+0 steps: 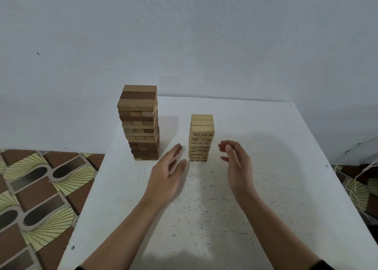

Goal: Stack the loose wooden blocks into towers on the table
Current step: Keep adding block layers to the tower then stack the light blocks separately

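Observation:
Two block towers stand on the white table point(266, 188). The taller tower point(140, 124) of mixed brown and tan blocks is at the back left. A smaller pale tower point(201, 138) with printed numbers on its blocks stands in the middle. My left hand point(167, 171) hovers just left of the pale tower's base, fingers straight, holding nothing. My right hand point(235, 163) hovers to the tower's right, palm facing it, fingers loosely bent and empty. Neither hand touches the tower. No loose blocks are in view.
A plain pale wall rises right behind the table. Patterned brown and green floor point(36, 192) shows past the table's left edge. Some white cord point(366, 173) lies off the right edge.

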Action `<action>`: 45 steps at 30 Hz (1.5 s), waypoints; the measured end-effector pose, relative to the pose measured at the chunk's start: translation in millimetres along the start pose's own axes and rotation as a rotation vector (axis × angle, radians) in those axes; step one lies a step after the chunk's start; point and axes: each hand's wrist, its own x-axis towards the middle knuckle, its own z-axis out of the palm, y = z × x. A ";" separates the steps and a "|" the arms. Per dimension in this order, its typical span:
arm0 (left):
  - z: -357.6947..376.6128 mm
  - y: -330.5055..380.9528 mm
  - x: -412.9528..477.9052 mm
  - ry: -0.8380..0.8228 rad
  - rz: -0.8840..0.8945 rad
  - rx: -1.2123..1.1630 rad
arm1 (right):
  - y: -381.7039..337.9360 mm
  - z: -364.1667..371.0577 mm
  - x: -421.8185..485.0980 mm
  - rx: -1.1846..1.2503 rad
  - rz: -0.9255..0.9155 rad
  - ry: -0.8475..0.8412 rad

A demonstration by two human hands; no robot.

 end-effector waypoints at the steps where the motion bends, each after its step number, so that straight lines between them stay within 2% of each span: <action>1: 5.7 -0.6 4.3 0.000 0.007 0.020 | 0.6 1.5 5.5 0.013 0.018 -0.025; 5: 23.1 -6.3 15.3 -0.032 0.047 0.137 | 0.4 9.1 10.9 0.078 0.077 -0.159; 10: 29.9 -13.9 15.3 -0.056 0.090 0.067 | 5.3 16.1 -1.9 0.160 0.134 -0.248; 20: 30.8 -12.3 12.5 -0.095 0.107 -0.006 | 1.2 24.0 -13.7 0.137 0.070 -0.363; 38: 32.4 -13.2 13.5 -0.111 0.075 -0.025 | 15.2 33.7 -10.1 0.009 0.081 -0.332; 45: 29.6 -12.7 12.9 -0.132 0.075 0.035 | 11.3 31.1 -12.7 0.031 0.090 -0.335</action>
